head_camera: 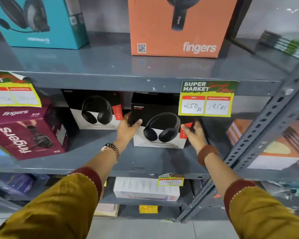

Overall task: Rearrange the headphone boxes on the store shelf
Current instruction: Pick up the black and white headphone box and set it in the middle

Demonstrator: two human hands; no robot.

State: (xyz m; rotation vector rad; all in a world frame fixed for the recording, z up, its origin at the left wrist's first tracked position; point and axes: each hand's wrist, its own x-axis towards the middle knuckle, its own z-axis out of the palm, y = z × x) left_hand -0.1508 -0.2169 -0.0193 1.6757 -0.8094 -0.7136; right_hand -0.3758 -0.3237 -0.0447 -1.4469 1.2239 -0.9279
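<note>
Hands on either side of a black headphone box (158, 121), I stood at the grey metal shelf (97, 152) in a store aisle. My left hand (128, 129) cupped the box's left edge, thumb laid across its front; my right hand (194, 133) pressed flat against its right side, fingers (188, 129) lying along the red strip there. Both hands grasped the box between them rather than closing into fists. The box stood upright on the middle shelf, its top partly hidden behind a yellow price tag (207, 100) hanging from the shelf above.

I judged this the gripping step, the box held but not yet shifted. The next move seemed to call for sliding or lifting it clear without catching the tag, then lining it up with the second black box (95, 109) standing just to its left and a little further back.

A maroon box (27, 133) lay tilted at the far left of the same shelf. Above sat a teal box (41, 23) and an orange box (178, 26), well apart. The painted steel looked smooth and scuffed; a slotted upright (259, 130) ran down the right, with pale floor tiles below.
</note>
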